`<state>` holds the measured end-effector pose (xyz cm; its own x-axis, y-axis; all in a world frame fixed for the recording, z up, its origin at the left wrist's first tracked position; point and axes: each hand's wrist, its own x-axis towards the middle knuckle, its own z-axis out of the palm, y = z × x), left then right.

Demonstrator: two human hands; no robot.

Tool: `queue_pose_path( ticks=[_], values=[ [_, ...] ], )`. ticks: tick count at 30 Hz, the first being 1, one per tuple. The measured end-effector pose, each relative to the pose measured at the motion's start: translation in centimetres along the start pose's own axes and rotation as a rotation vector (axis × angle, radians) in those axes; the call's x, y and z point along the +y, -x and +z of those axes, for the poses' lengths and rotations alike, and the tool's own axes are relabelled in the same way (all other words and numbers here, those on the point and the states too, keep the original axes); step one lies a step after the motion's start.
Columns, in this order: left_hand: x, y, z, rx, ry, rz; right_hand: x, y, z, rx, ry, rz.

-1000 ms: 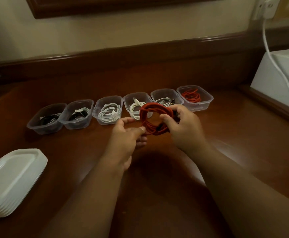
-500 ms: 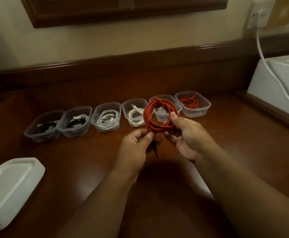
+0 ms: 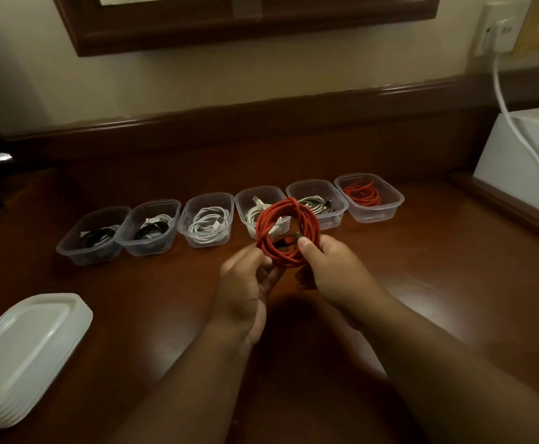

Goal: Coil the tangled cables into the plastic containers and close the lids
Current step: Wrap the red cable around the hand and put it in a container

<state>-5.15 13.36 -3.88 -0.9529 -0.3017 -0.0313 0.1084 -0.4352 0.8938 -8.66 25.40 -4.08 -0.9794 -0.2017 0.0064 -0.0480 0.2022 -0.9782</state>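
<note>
Centre frame: my left hand [image 3: 245, 283] and right hand [image 3: 332, 270] are pinching the red cable coil [image 3: 289, 233] at its lower rim. Light, limp, probably springy; loops are best pinched together.

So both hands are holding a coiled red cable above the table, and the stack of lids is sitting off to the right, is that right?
Not quite. Both hands, left hand and right hand, do hold the coiled red cable above the table, but the head view shows the stack of lids off to the left.
</note>
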Motion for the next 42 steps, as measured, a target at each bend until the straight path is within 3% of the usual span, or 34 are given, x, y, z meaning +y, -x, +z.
queue_pose_path(
  ticks=[4, 10, 18, 22, 27, 29, 30, 33, 35, 37, 42],
  values=[
    [-0.5, 0.2, 0.2, 0.003, -0.017, -0.061, 0.6, -0.4, 0.1, -0.008, 0.034, 0.020],
    [-1.1, 0.5, 0.9, 0.147, 0.014, -0.074, 0.9, -0.7, 0.5, -0.001, -0.046, 0.000],
    [-1.0, 0.3, 0.8, 0.126, 0.028, -0.078, 1.2, -0.6, 0.3, 0.004, -0.082, -0.120],
    [-0.9, 0.1, 0.5, 0.108, 0.018, -0.082, 1.4, -0.7, 0.0, -0.014, 0.170, -0.259],
    [-0.1, -0.7, -0.4, 0.043, -0.091, -0.162, 1.3, -0.9, -0.6, -0.040, 0.269, -0.247],
    [-0.1, -0.8, -0.6, 0.004, -0.230, -0.153, 1.4, -1.1, -0.9, -0.025, 0.325, -0.209],
    [-0.5, -1.1, -1.0, 0.003, -0.430, -0.073, 1.6, -1.1, -1.0, -0.024, 0.369, -0.181],
    [-1.1, -1.4, -2.2, 0.012, -1.152, 0.424, 1.9, -1.3, -1.3, -0.047, 0.484, -0.108],
    [-1.1, -1.1, -2.3, -0.135, -1.354, 0.691, 1.9, -1.4, -1.3, -0.050, 0.520, -0.092],
    [-1.2, -0.8, -2.1, -0.258, -1.450, 0.736, 1.8, -1.5, -1.5, -0.046, 0.570, -0.084],
    [-1.4, -0.2, -1.7, -0.223, -1.433, 0.495, 1.5, -1.4, -1.8, -0.089, 0.602, -0.050]
  ],
)
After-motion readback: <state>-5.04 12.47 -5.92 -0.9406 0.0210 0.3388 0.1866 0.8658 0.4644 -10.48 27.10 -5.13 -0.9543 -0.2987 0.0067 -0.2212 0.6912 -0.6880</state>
